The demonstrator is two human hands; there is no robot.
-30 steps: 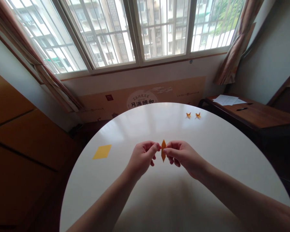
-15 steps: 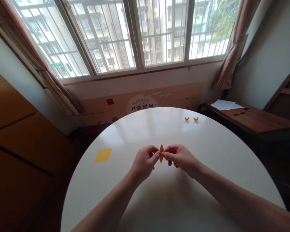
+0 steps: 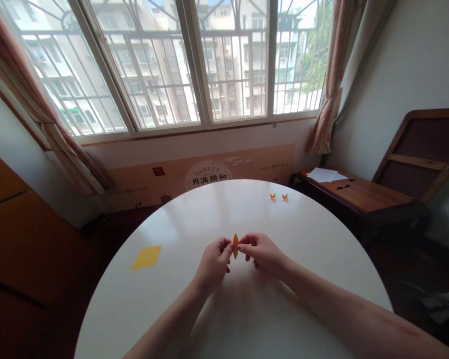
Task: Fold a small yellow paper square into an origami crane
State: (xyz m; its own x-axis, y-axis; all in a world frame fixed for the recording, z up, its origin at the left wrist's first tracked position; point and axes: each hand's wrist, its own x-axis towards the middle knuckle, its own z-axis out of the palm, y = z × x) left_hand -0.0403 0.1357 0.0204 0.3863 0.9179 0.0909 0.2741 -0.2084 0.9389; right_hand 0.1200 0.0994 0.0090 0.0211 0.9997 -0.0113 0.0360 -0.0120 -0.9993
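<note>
A: Done?
B: Two orange folded-paper birds (image 3: 273, 197), apparently; one yellow paper sheet (image 3: 146, 257) lies unfolded.
A: Held?
B: Left hand (image 3: 212, 262) and right hand (image 3: 262, 251) pinch a seemingly unfinished orange paper diamond (image 3: 235, 246) above the white table (image 3: 164, 227).

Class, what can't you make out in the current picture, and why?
All in the head view:
- Folded orange paper: far side faces away; the left hand and right hand partly cover its middle.
- White papers: any writing is too small.
- Two folded figures: creases too small.
- White table: near edge cut off by the picture's bottom.
</note>
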